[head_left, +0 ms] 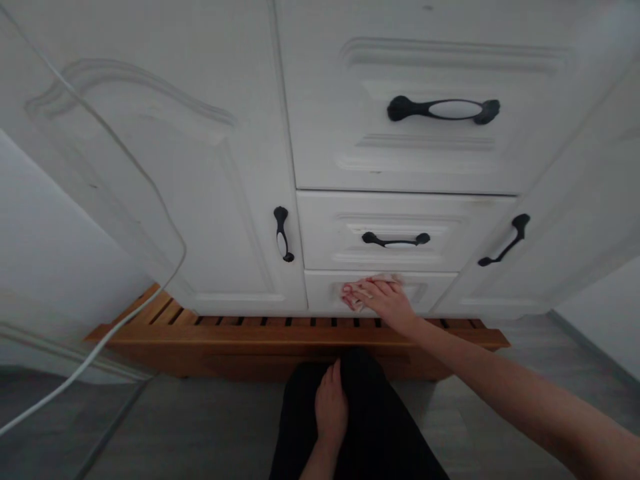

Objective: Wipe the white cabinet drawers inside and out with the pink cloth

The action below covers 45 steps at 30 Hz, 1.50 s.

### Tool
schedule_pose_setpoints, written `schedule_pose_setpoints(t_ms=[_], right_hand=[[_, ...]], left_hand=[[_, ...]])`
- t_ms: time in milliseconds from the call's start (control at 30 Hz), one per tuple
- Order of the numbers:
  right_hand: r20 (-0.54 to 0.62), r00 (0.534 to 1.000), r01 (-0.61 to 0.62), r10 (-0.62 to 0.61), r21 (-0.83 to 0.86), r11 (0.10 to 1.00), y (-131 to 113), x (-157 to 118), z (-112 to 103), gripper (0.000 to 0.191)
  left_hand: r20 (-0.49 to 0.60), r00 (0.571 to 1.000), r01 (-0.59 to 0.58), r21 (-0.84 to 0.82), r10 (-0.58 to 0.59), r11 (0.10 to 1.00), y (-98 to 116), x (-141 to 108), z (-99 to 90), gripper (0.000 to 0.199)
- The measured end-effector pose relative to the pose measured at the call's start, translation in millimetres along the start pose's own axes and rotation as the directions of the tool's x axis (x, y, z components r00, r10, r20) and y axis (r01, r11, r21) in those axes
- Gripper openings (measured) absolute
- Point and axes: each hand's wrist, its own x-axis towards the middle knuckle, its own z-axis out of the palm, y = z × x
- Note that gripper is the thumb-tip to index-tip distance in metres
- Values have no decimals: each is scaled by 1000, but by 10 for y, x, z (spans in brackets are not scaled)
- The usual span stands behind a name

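A red-and-white cloth (353,296) is pressed against the front of the lowest white drawer (320,290). My right hand (389,303) lies over it, fingers pointing left, and covers part of the cloth and the drawer's middle. Down at my lap, my left hand (332,403) rests on my dark trousers between the knees, with its fingers together and nothing visible in it. Above the cloth is the middle drawer (320,227) with a black-and-white handle (396,240).
A slatted wooden bench (230,333) stands between my knees and the cabinet. Doors with black handles (283,233) flank the drawers; a larger drawer (320,153) is above. A white cable (150,180) hangs across the left side. Grey floor (210,427) shows below.
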Motion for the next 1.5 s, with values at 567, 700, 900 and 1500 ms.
schedule_pose_setpoints(t_ms=[567,700,900,1500], right_hand=[[288,734,-583,615,-199,788,67,-1505,124,52],[325,849,-464,416,86,882,-322,-1007,-50,59],[-160,915,-325,371,255,911,-622,421,-271,56],[74,970,202,-232,284,937,-1068,485,970,31]], left_hand=[[33,999,5,23,-6,1000,40,4,9,64],[58,998,33,-1,-33,999,86,6,-37,65],[55,997,61,3,-61,998,107,-15,-62,68],[91,992,90,-65,-83,994,-5,7,-95,64]])
